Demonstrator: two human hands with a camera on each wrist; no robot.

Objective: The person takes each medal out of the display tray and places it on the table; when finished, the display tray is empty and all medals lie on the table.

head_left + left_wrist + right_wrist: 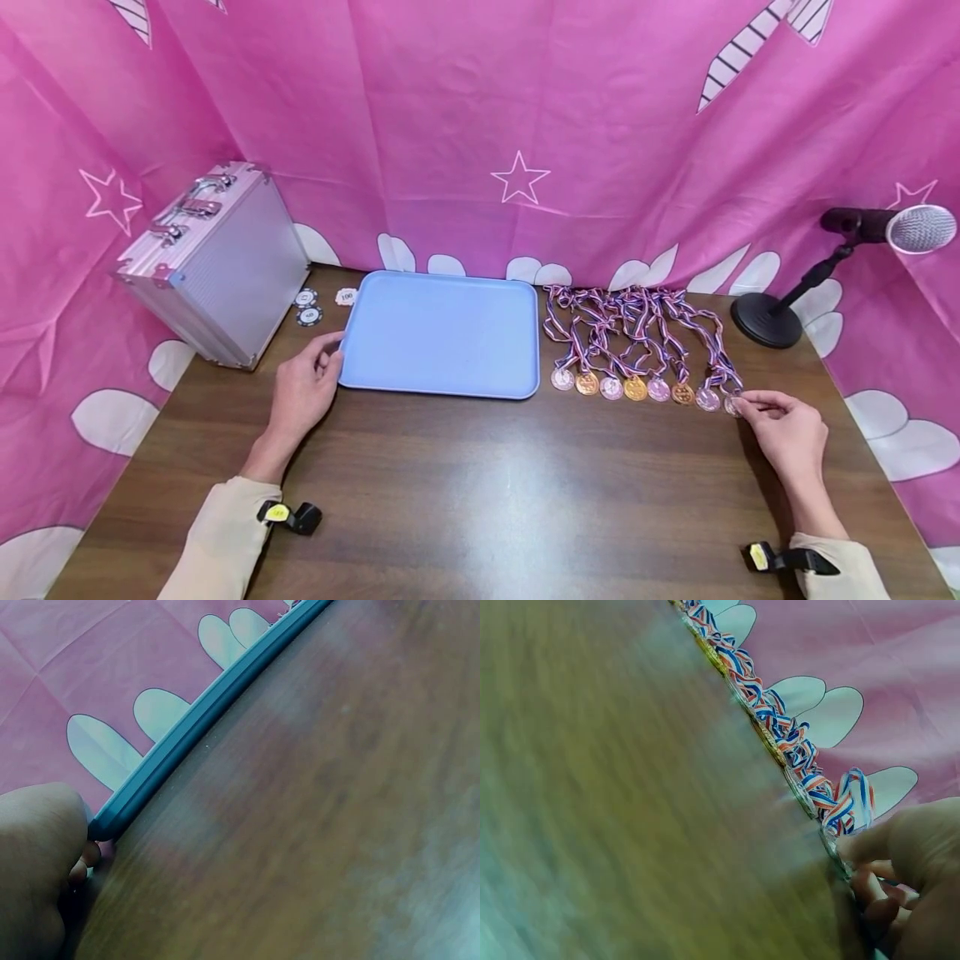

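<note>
At its left front corner, the blue tray [441,335] is held by my left hand [306,379], thumb at the rim and fingers curled beside it. The left wrist view shows the tray's side [180,742] edge-on, with the thumb [56,817] against its end. To the right of the tray lies a row of several medals in gold, silver and bronze tones [634,388], their striped ribbons [630,321] bunched behind them. My right hand [787,429] pinches the rightmost silver medal [831,851] between thumb and fingers, covering part of it.
A silver case [225,267] stands at the back left, with dark poker chips [308,316] and a white chip [346,297] beside it. At the back right is a microphone [918,229] on a black stand [767,320]. A pink curtain [450,108] hangs behind the wooden table [480,492].
</note>
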